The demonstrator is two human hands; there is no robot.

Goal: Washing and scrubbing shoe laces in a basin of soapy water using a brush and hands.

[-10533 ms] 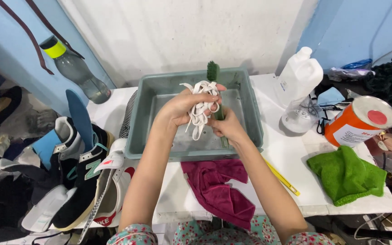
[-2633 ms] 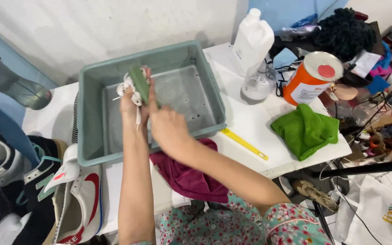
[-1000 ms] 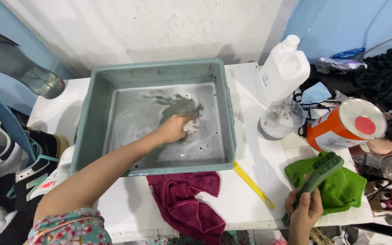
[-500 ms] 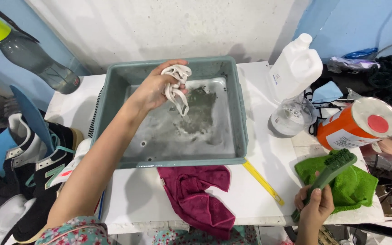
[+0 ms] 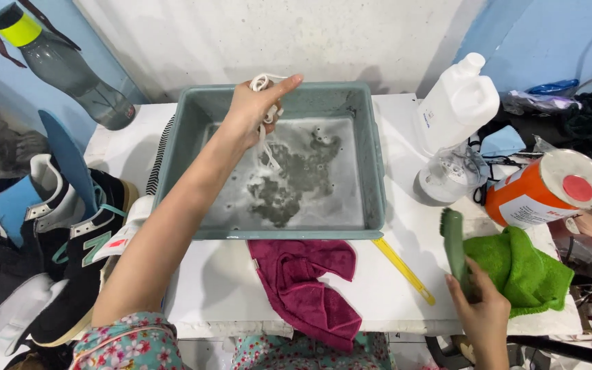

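My left hand (image 5: 251,109) holds a bunch of white shoelaces (image 5: 264,140) up over the far part of a grey-green plastic tub (image 5: 375,171); the laces dangle toward the soapy water inside. My right hand (image 5: 481,315) grips a dark green brush (image 5: 453,247) at the table's near right, its head resting beside a green cloth (image 5: 522,270).
A magenta cloth (image 5: 310,284) and a yellow pencil (image 5: 402,270) lie in front of the tub. A white bottle (image 5: 457,103), a clear container (image 5: 450,178) and an orange canister (image 5: 546,192) stand to the right. Sneakers (image 5: 70,233) and a grey water bottle (image 5: 63,65) sit on the left.
My left hand has lifted the laces out of the water and higher toward the tub's far edge. My right hand has brought the brush down beside the green cloth.
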